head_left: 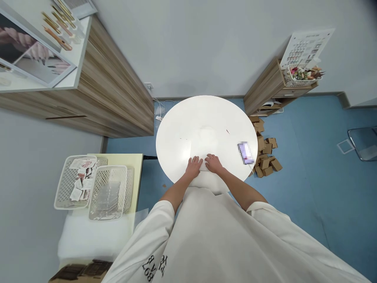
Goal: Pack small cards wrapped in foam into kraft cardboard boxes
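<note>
My left hand [193, 167] lies palm down near the front edge of a white round table [203, 112]. Its fingers are stretched out, with a ring visible on one of them. Just to the right, my right hand [213, 162] rests the same way, fingers apart. A narrow gap separates the two hands. Below and between them is a plain white surface [204, 180] at the near edge; I cannot tell what it is. Both palms hide whatever is directly beneath them.
A phone-like device [246, 152], blurred out, lies on the table's right with a cable. Small cardboard boxes [266, 161] are piled on the floor beyond. White plastic baskets [125, 169] stand on a side table at left. Wooden cabinets [118, 78] flank the back wall.
</note>
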`<state>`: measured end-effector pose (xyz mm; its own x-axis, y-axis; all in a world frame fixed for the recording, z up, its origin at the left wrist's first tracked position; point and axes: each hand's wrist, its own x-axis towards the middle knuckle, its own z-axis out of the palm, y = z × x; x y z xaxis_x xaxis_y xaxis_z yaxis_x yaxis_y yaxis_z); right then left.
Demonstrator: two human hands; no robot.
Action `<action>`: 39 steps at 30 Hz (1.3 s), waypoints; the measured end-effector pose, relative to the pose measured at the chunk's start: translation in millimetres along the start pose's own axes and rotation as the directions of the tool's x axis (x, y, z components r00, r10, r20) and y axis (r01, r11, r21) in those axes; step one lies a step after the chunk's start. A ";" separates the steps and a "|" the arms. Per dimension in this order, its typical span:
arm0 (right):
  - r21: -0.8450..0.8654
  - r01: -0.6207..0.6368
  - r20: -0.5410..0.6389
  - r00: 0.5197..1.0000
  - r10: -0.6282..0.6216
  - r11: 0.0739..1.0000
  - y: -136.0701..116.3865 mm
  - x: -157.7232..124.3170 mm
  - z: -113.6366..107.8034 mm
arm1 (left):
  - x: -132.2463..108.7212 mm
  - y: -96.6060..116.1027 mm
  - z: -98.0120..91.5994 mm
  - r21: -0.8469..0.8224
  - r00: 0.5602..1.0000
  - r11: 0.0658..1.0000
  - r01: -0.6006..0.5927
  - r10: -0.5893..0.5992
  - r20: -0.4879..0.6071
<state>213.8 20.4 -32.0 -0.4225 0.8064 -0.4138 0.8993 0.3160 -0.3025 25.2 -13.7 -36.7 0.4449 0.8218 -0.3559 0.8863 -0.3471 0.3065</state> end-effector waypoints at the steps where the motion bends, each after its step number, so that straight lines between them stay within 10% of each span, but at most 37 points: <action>1: 0.004 -0.003 -0.004 1.000 0.003 1.000 -0.6 -1.8 1.3 | 0.3 0.1 1.0 0.001 1.000 1.000 0.004 -0.004 0.000; 15: 0.081 0.208 -0.062 0.977 -0.203 0.975 -1.5 -50.6 2.9 | -8.9 8.6 -28.6 -0.085 0.990 0.992 -0.092 0.101 0.103; 23: 0.111 0.048 -0.079 0.996 -0.040 0.993 1.7 -20.7 -8.0 | 0.9 19.1 -30.8 -0.081 0.991 0.995 -0.063 0.053 -0.125; 32: 0.264 -0.437 -0.124 0.869 0.479 0.860 3.7 -32.4 6.6 | 18.6 12.3 -3.4 -0.020 0.999 1.000 0.003 -0.002 0.050; 39: 0.301 -0.465 -0.099 0.853 0.512 0.833 6.5 -47.2 12.0 | 14.8 10.6 10.0 0.045 1.000 0.999 -0.007 0.007 0.012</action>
<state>238.3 -21.6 -24.8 0.1113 0.8994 -0.4226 0.9113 -0.2620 -0.3177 42.5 -9.8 -47.6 0.4523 0.8140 -0.3644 0.8880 -0.3730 0.2691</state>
